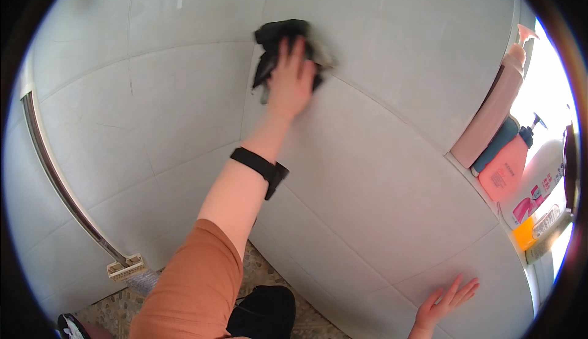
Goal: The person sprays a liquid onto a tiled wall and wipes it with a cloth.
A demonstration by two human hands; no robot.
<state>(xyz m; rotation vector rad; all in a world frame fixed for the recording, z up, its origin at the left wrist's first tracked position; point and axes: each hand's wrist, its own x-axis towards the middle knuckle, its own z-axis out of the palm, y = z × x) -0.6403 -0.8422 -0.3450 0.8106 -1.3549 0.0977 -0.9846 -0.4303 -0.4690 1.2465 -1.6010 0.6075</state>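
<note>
My left hand (291, 79) presses a bunched dark cloth (282, 33) against the pale wall tiles, close to the corner where two walls meet. The cloth is partly blurred, and a lighter greyish part of it shows to the right of my fingers. A black band with a dark device is on my left forearm, above an orange-brown sleeve. Low at the right, my right hand (445, 300) has its fingers spread by the tiled wall (367, 192) and holds nothing; whether its palm touches the tiles I cannot tell.
A mop (69, 196) leans along the left wall, its head near the pebble-patterned floor (108, 311). On a bright window ledge at right stand a tall pink pump bottle (491, 104), a coral pump bottle (505, 169) and several other bottles or tubes. A black shoe (264, 311) shows below.
</note>
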